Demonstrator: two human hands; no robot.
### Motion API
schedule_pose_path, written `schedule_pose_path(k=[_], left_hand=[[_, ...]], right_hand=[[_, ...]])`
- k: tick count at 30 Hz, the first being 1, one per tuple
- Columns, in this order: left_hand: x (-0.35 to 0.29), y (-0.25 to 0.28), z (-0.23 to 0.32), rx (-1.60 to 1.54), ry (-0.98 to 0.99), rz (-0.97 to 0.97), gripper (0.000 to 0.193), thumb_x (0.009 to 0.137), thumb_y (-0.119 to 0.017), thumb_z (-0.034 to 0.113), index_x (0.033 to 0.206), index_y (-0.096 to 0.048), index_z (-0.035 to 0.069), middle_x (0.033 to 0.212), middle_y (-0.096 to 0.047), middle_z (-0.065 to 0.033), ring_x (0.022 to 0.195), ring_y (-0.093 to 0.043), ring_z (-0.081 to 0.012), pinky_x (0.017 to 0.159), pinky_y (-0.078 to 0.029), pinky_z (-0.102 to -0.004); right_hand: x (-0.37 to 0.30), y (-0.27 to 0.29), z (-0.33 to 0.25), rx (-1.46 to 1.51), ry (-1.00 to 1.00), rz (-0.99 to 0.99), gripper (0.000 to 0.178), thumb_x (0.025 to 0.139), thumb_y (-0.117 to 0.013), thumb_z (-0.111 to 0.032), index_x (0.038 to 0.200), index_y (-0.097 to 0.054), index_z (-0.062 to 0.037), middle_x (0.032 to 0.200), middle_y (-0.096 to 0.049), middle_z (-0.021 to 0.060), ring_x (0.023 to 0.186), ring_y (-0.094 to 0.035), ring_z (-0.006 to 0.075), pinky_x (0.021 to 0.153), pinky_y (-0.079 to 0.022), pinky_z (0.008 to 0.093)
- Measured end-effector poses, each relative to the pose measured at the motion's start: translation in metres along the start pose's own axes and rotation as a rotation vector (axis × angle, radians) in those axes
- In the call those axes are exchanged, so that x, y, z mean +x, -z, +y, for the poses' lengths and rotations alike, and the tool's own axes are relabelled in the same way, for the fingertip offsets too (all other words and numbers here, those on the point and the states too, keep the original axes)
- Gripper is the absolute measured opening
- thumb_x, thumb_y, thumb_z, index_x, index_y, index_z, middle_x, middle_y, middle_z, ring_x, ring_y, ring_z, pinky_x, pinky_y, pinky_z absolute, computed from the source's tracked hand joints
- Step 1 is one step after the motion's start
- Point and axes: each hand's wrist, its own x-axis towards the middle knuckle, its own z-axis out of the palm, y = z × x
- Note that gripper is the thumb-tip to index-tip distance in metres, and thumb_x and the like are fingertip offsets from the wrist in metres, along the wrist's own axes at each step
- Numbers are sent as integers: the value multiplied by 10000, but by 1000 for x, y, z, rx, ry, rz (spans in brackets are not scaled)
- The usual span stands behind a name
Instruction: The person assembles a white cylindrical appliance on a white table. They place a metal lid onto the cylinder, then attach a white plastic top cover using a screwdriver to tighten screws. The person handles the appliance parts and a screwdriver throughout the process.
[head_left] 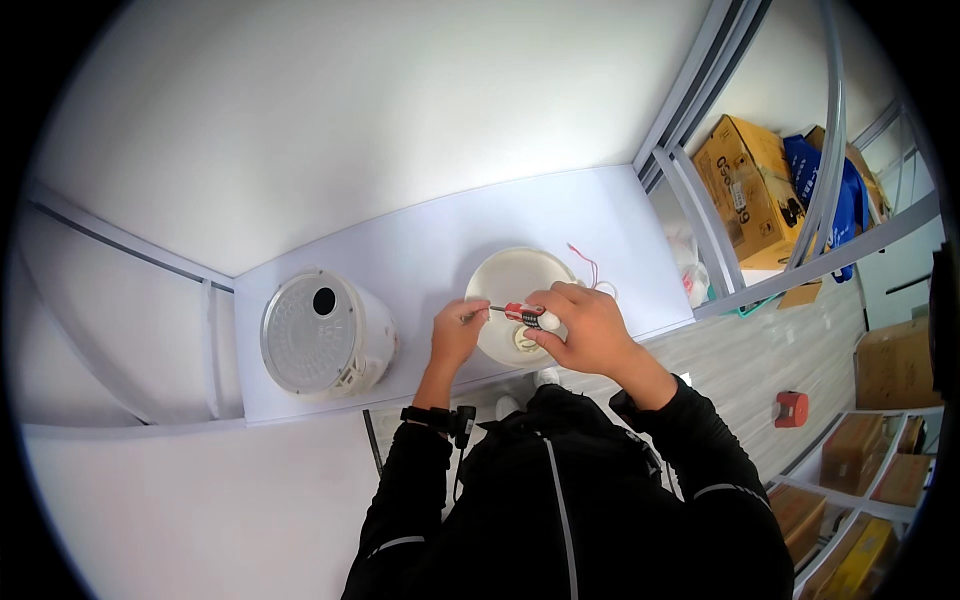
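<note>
One screwdriver (pixel 514 311), centre of frame: right hand (pixel 590 325) clamped round its red-and-black handle, left hand (pixel 456 334) at its tip (cannot tell whether pinching anything). Held over a round cream bowl (pixel 515 268) on the desk (pixel 430 225). Probably light, stiff, smooth; the thick handle looks the surest hold.
</note>
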Motion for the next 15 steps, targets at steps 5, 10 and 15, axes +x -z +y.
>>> schedule_pose_path(k=[5,10,15], left_hand=[[-3,-6,-3,-43,-8,40,204,929,-743,102,1118,-795,46,1081,-745,-129,960,-730,-242,867,-577,-336],[-6,-7,2,-31,5,45,207,929,-739,100,1121,-796,48,1089,-745,-130,961,-733,-249,870,-581,-341],[-6,-7,-2,-33,-4,49,208,928,-737,104,1121,-798,53,1100,-746,-135,968,-736,-261,873,-583,-349]], right_hand=[[5,-6,-3,-38,22,-21,337,839,-832,-285,1107,-694,-134,889,-662,54,755,-673,316,625,-516,410],[7,-8,-5,-49,22,-41,341,836,-835,-274,1105,-696,-118,880,-666,59,759,-678,324,627,-525,414],[10,-9,-5,-77,42,-31,378,830,-837,-282,1128,-674,-117,886,-658,70,745,-673,335,624,-526,423]])
